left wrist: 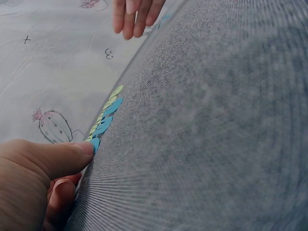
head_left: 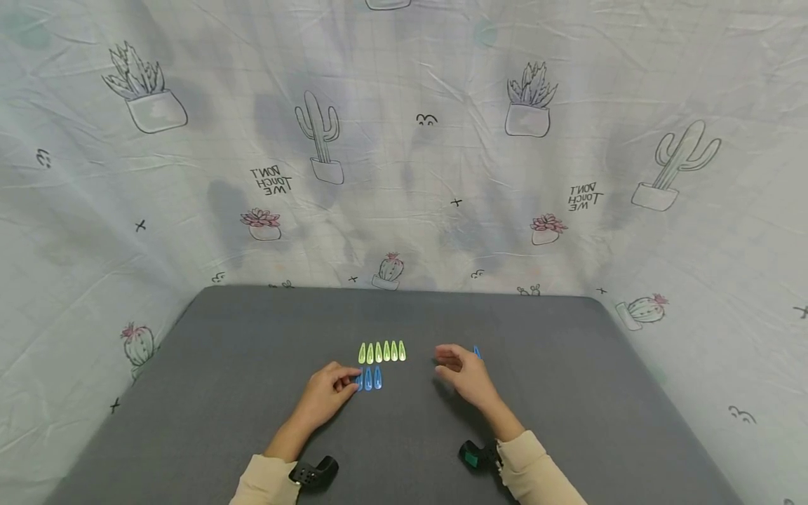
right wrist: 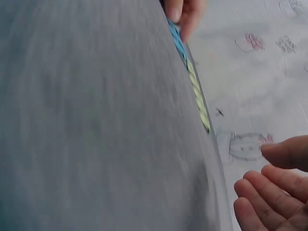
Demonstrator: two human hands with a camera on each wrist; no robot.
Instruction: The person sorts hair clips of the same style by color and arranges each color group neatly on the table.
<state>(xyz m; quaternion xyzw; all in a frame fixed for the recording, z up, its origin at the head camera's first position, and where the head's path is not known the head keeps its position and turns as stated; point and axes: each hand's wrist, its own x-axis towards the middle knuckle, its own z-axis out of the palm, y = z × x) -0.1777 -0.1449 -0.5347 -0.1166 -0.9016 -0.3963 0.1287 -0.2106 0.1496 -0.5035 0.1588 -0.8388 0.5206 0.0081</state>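
Note:
Side by side on the table lie three blue hair clips (head_left: 369, 379), below a row of several yellow-green hair clips (head_left: 387, 351). My left hand (head_left: 327, 394) pinches the leftmost blue clip between thumb and index finger, at its two ends. The left wrist view shows that thumb (left wrist: 72, 156) right on the blue clip (left wrist: 96, 144). My right hand (head_left: 466, 373) is held over the table to the right of the rows, fingers loosely bent and holding nothing. Another blue hair clip (head_left: 477, 351) shows just behind it, partly hidden by the hand.
The grey tabletop (head_left: 404, 449) reaches back to a pale curtain (head_left: 404, 154) printed with cactus drawings, which also runs along both sides. A black wrist device (head_left: 313, 473) is on the left wrist, and a similar device (head_left: 477, 456) is on the right.

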